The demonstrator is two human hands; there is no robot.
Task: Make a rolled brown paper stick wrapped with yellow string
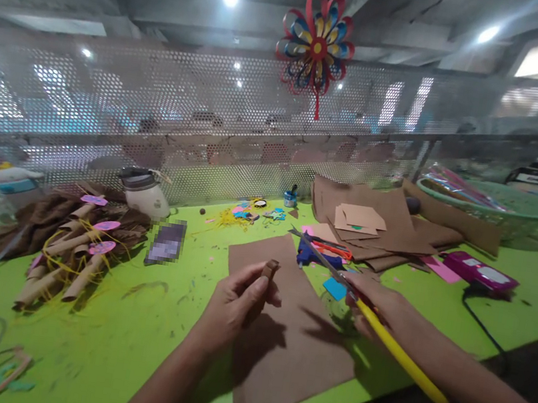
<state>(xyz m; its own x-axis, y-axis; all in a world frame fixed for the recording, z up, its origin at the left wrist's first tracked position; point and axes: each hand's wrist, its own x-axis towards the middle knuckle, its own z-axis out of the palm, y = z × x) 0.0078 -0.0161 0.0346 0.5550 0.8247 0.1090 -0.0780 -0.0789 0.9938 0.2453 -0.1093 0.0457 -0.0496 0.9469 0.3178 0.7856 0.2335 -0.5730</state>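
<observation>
My left hand [242, 295] pinches a small folded strip of brown paper [269, 269] between thumb and fingers. Below it, a large sheet of brown paper [287, 366] lies flat on the green table [103, 365]. My right hand [375, 301] is closed around scissors [395, 352] with a yellow handle, their blades pointing up and left, apart from the strip. Beyond the blades lie a blue glue gun [316, 256] and an orange-handled tool [332, 249]. A blue paper square [335, 289] sits beside my right hand.
Rolled brown paper tubes [80, 278] with pink tags are piled at left, near a white jar [146, 193]. Brown paper sheets [398, 217] are stacked at back right, before a green basket [526, 203]. A purple corded box [481, 271] stands right. A paper flower [317, 47] hangs above.
</observation>
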